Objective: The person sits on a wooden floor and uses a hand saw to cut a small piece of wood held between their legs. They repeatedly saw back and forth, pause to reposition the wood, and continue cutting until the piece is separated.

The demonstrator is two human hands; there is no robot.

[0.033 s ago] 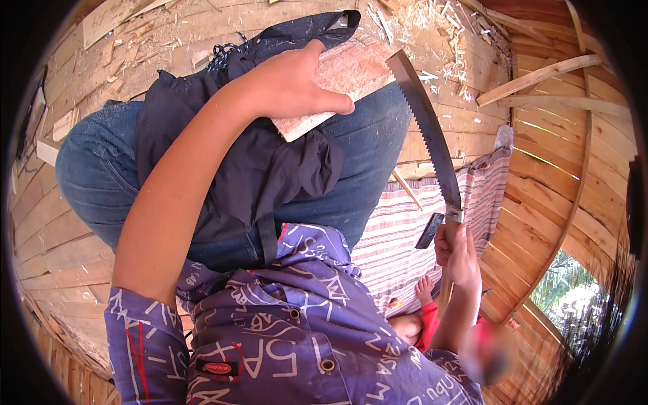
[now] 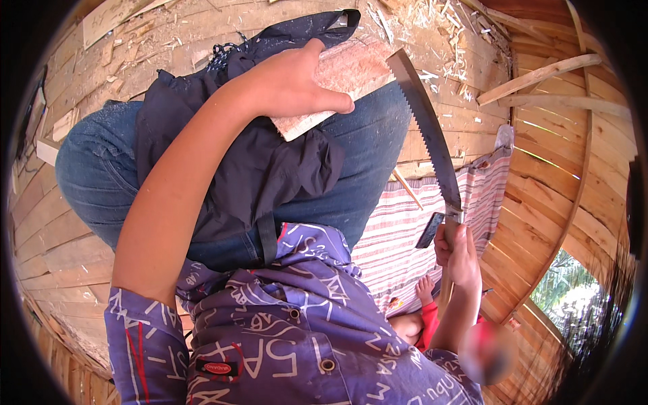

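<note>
My left hand is closed over a thick pale wood block, its thumb along the near edge. The block lies tilted over my thighs, on a dark cloth bunched across my jeans. To the right, my right hand is wrapped round the wooden handle of a curved pruning saw. Its dark blade points up and away, the toothed edge facing left. The blade tip is close by the block's right end; whether they touch I cannot tell. My fingers under the block are hidden.
Wood shavings litter the plank floor. A striped mat at the right bears a dark phone and a thin stick. Another person in a red sleeve sits close behind my right arm. Loose battens lean near the plank wall.
</note>
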